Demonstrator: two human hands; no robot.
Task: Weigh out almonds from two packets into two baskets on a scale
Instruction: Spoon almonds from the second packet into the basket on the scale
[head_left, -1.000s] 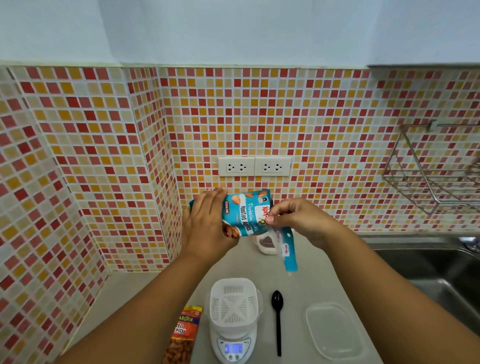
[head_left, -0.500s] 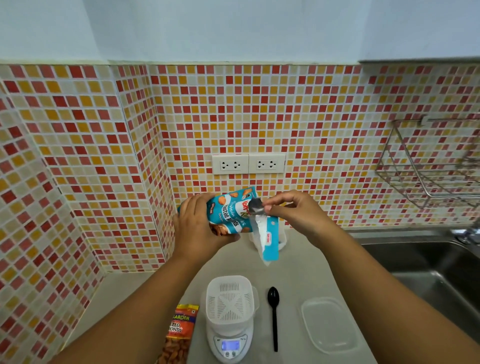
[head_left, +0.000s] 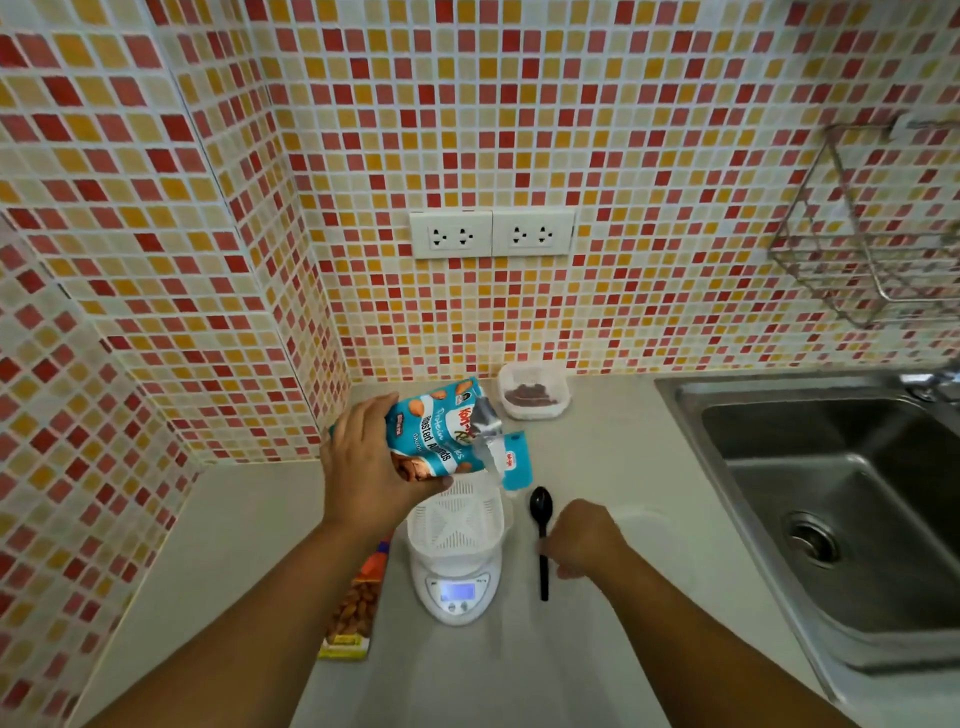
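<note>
Left hand (head_left: 363, 467) grips the torn-open packet (head_left: 436, 431) above the basket (head_left: 457, 519) on the scale (head_left: 457, 592). Right hand (head_left: 582, 540), at 3 o'clock of the scale, closes on the spoon (head_left: 542, 535); contact unclear. Recommend tilting the mouth low over the basket, pouring slowly and checking the display.

Left hand (head_left: 363, 467) was raised above the counter, forearm reaching in from the lower left, fingers and thumb wrapped round a teal foil almond packet (head_left: 441, 436) held tilted on its side. Right hand (head_left: 584, 538) was low on the counter, forearm coming in from the lower right, knuckles up, fingers curled down at the handle of a black plastic spoon (head_left: 542, 540). Whether those fingers actually gripped the handle could not be told.
</note>
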